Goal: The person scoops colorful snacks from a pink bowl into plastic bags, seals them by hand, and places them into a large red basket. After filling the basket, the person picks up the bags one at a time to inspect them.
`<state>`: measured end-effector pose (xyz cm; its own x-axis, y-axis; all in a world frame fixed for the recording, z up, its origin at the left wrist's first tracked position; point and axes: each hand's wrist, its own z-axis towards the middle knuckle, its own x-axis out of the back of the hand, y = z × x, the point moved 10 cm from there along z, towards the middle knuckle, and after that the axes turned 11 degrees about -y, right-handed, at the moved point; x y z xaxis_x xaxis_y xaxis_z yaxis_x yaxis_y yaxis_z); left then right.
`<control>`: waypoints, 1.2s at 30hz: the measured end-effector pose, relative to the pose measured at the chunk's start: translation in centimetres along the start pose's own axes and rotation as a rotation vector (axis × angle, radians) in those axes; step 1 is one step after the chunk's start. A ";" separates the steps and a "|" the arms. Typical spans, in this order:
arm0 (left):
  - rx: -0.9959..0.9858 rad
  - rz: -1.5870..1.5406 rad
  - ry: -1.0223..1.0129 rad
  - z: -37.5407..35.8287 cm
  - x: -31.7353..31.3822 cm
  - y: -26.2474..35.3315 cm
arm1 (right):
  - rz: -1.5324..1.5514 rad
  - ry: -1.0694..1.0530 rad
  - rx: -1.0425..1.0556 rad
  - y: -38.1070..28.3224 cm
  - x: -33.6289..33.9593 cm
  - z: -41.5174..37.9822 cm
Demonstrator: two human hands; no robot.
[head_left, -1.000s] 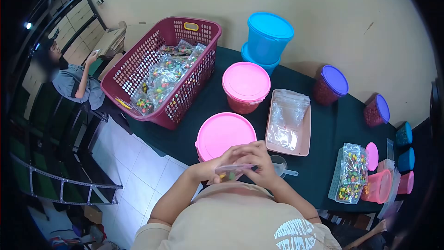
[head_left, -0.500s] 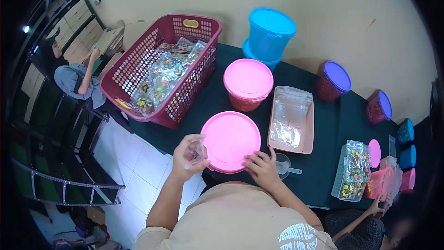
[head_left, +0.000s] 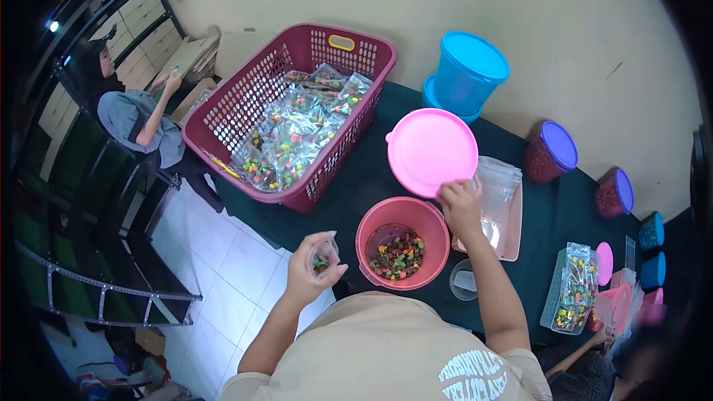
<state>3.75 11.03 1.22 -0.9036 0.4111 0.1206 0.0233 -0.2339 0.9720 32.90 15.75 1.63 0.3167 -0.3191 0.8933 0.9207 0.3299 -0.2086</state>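
Pink lid (head_left: 433, 152) in right hand (head_left: 462, 206), green table (head_left: 334, 226), tiled floor (head_left: 223, 256), pale wall (head_left: 564, 22)

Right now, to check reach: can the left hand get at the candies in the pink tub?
Probably yes: the left hand hovers beside the open pink tub, and the right hand holds the lid aside, though a bag occupies the left.

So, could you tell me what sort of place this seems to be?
Probably a small sweet-packing room: a basket holds filled bags, an open pink tub holds loose colourful pieces, and a tray holds clear bags.
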 end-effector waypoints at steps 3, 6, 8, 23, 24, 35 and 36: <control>-0.058 0.020 -0.089 0.6 -0.4 0.6 | -0.035 0.006 -0.077 3.5 -2.1 2.8; 0.036 0.091 -0.155 1.1 -0.6 -0.4 | 0.008 -0.042 -0.133 5.5 -3.6 3.8; 0.047 0.110 -0.183 1.6 -0.5 -0.7 | -0.003 -0.153 -0.219 6.8 -5.0 3.6; 0.474 0.225 -0.225 5.8 -1.5 -12.4 | -0.073 -0.530 -1.086 7.8 -3.5 -29.1; 0.488 0.185 -0.239 5.9 -2.2 -13.0 | -0.110 -0.535 -1.070 7.6 -3.7 -29.0; 0.227 0.220 -0.188 6.2 -7.4 -5.2 | 0.298 -0.002 -0.968 3.8 4.2 -26.1; 0.216 0.293 -0.214 6.0 -8.2 -4.4 | 0.319 -0.007 -0.879 2.2 5.3 -24.2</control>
<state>13.61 13.98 -2.84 -0.7368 0.5336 0.4152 0.3756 -0.1876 0.9076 42.12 -6.73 -3.71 0.5853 -0.3229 0.7437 0.6334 -0.3906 -0.6680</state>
